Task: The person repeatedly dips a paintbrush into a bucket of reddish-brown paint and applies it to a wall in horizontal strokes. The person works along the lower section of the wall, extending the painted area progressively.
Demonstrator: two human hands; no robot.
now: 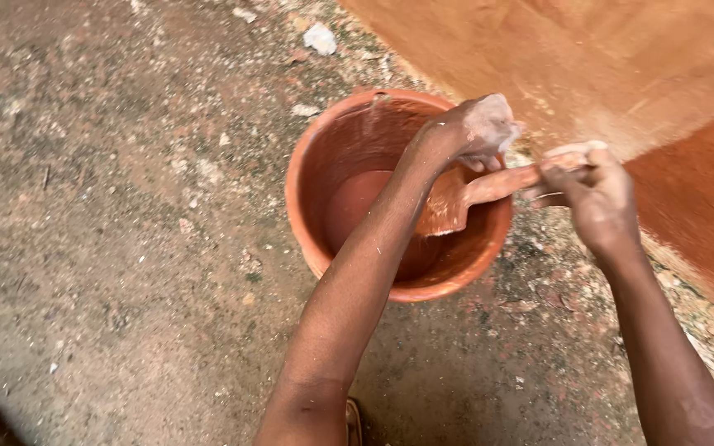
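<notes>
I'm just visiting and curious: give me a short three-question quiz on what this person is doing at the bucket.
1. True or false: the bucket stands on a wooden table.
2. Which hand holds the brush by its handle? A) left hand B) right hand
3. Fill in: the liquid in the bucket is ______ in colour.

Key:
1. False; it stands on rough ground, beside a reddish-brown painted wall.
2. B; the right hand has its grip on the handle, while the left hand is at the brush over the bucket.
3. Reddish-brown, like the paint coating brush and bucket.
</notes>
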